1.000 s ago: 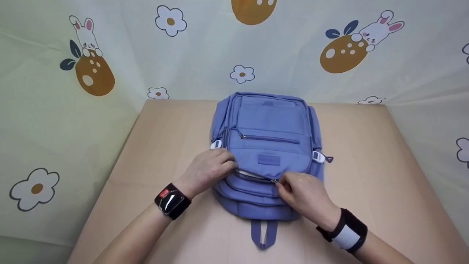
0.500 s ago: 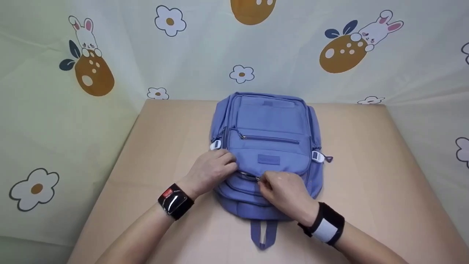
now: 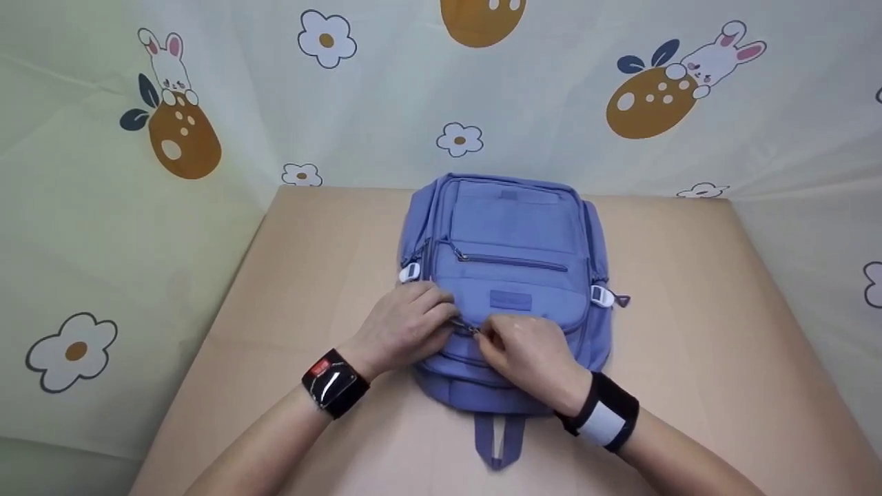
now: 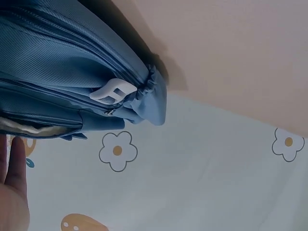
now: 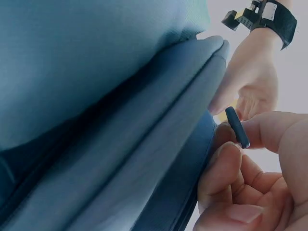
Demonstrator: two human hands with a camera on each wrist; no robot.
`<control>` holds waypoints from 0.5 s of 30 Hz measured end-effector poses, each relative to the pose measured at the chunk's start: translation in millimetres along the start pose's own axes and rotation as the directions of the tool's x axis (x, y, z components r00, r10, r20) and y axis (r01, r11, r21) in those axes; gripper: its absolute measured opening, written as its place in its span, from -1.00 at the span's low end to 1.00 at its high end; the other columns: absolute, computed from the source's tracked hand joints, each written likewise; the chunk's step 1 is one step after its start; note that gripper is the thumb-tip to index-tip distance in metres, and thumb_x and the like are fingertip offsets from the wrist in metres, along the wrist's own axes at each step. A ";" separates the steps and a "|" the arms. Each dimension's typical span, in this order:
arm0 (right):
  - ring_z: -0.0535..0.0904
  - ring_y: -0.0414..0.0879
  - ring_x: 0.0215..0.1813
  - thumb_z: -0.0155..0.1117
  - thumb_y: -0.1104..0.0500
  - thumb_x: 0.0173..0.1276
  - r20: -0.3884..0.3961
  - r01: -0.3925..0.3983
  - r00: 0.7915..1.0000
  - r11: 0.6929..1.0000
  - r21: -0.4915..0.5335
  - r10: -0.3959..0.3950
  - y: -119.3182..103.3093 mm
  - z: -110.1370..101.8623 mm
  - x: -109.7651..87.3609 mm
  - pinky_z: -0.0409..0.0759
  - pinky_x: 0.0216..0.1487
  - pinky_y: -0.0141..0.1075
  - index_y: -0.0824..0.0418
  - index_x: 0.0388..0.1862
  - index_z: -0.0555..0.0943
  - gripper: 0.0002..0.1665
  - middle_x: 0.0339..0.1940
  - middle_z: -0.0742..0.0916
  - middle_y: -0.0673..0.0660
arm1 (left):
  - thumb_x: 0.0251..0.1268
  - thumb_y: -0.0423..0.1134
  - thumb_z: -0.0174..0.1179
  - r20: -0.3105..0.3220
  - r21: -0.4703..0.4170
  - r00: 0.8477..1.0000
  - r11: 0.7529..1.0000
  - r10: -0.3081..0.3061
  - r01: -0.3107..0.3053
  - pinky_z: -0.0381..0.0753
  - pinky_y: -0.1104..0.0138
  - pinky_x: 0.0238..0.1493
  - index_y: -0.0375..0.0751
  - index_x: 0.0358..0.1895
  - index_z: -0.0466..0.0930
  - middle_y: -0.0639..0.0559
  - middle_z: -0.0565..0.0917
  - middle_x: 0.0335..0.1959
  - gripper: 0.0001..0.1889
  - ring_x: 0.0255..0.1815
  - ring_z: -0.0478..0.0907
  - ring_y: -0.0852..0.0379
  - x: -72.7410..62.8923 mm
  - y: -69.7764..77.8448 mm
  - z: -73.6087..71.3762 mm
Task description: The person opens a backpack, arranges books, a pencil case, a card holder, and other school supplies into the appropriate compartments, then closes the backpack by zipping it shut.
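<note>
A blue backpack (image 3: 517, 220) lies front side up, its top handle (image 3: 497, 448) pointing toward the person. My left hand (image 3: 408, 325) grips the fabric at the left end of a curved front-pocket zipper. Just right of it, my right hand (image 3: 532, 355) pinches the zipper pull (image 5: 237, 127) between thumb and fingers, and a short dark stretch of the opening shows between the hands. In the left wrist view, pale lining (image 4: 36, 129) shows inside a gaping pocket edge, with left fingers (image 4: 17, 161) beside it. The left fingertips are hidden in the head view.
The backpack rests on a tan tabletop (image 3: 296, 248). White side buckles (image 3: 601, 296) sit on both flanks, and a straight zipper (image 3: 513, 262) crosses the front panel. Behind the table hangs a pale curtain (image 3: 386, 103) printed with flowers and rabbits.
My right hand has drawn the zipper pull leftward to near my left hand, and the pocket opening between them has narrowed. My left hand has shifted slightly right.
</note>
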State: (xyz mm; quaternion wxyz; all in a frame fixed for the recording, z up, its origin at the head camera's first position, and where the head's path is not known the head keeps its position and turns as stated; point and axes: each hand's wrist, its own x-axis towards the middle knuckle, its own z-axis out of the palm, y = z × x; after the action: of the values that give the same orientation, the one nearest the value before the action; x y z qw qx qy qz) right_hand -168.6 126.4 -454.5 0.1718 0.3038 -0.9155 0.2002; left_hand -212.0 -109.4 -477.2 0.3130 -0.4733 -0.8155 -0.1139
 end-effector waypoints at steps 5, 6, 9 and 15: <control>0.44 -0.28 -0.58 0.40 0.07 0.36 -0.007 -0.004 1.000 0.999 0.052 0.004 0.4 -3.3 -1.5 0.39 -0.58 -0.37 0.02 -0.44 0.63 -0.82 -0.59 0.54 -0.19 | 0.32 -0.11 0.34 -0.011 -0.014 1.000 1.000 0.003 -0.003 0.60 0.21 0.03 -0.11 -0.06 0.69 0.07 0.65 -0.10 -0.77 -0.06 0.58 0.07 5.7 17.9 4.8; 0.44 -0.28 -0.57 0.40 0.06 0.36 -0.007 0.001 1.000 0.998 0.062 0.000 0.2 -3.8 -2.1 0.39 -0.58 -0.37 0.01 -0.43 0.64 -0.83 -0.58 0.54 -0.19 | 0.33 -0.11 0.34 -0.022 -0.018 1.000 1.000 -0.007 0.007 0.60 0.22 0.00 -0.10 -0.07 0.70 0.08 0.65 -0.12 -0.79 -0.08 0.58 0.07 6.9 21.0 6.1; 0.46 -0.28 -0.52 0.39 0.05 0.39 -0.025 0.016 1.000 0.995 0.093 -0.014 2.3 -8.2 -4.3 0.43 -0.53 -0.37 0.01 -0.36 0.67 -0.87 -0.54 0.58 -0.17 | 0.32 -0.18 0.36 -0.060 -0.035 0.997 0.999 -0.037 0.035 0.59 0.25 -0.11 -0.08 -0.12 0.73 0.10 0.66 -0.17 -0.86 -0.15 0.57 0.10 8.9 27.2 7.7; 0.58 -0.13 -0.25 0.45 0.14 0.30 -0.103 0.136 0.986 0.988 0.079 -0.127 24.7 -17.0 -3.9 0.56 -0.21 -0.19 0.08 -0.22 0.70 -0.89 -0.32 0.70 -0.05 | 0.21 -0.28 0.38 -0.113 -0.054 0.989 0.994 -0.096 0.090 0.60 0.26 -0.22 -0.11 -0.17 0.75 0.09 0.68 -0.20 -0.86 -0.20 0.60 0.10 6.5 31.7 3.9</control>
State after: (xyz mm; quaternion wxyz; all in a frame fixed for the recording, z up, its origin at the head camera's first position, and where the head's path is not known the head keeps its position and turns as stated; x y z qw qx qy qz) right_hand -177.8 154.5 -448.0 0.2161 0.3605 -0.8745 0.2421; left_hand -189.2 -86.3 -479.7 0.3424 -0.4349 -0.8141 -0.1757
